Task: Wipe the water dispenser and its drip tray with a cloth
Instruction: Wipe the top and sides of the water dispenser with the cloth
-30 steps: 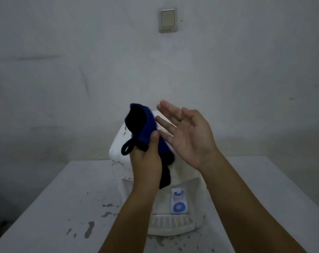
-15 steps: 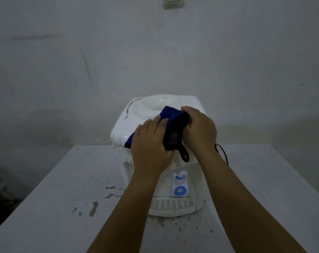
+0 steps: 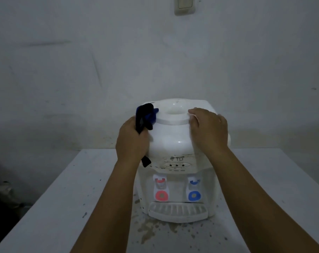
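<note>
Dispenser [image 3: 175, 143] sits mid-worktop, back close to the wall, taps facing me.

Left to right:
- Worktop [image 3: 67, 198], left part: bare grey surface with a few dark specks, plenty of room for my elbow. Its left edge falls off into dark floor.
- My left hand [image 3: 132, 138] is clamped round the cloth [image 3: 145, 115], a dark blue-and-black bundle pressed against the dispenser's upper left shoulder, just beside the raised ring. A black tail hangs below the wrist.
- Ring [image 3: 172, 117] on top, well in its middle open, no bottle fitted.
- My right hand [image 3: 208, 128] lies on the upper right shoulder, fingers curled over the casing beside the ring, holding nothing; I read it as bracing.
- Lower front: red tap [image 3: 161, 195], blue tap [image 3: 194, 195], drip tray [image 3: 177, 210] beneath, not yet touched. Stains on the worktop in front of it.

Judgement: top wipe in hand. Keep the right hand steady so the body does not slide back to the wall; sweep the cloth round the ring, tuck in the tail so it does not drag. Right of the dispenser there is open room too.
</note>
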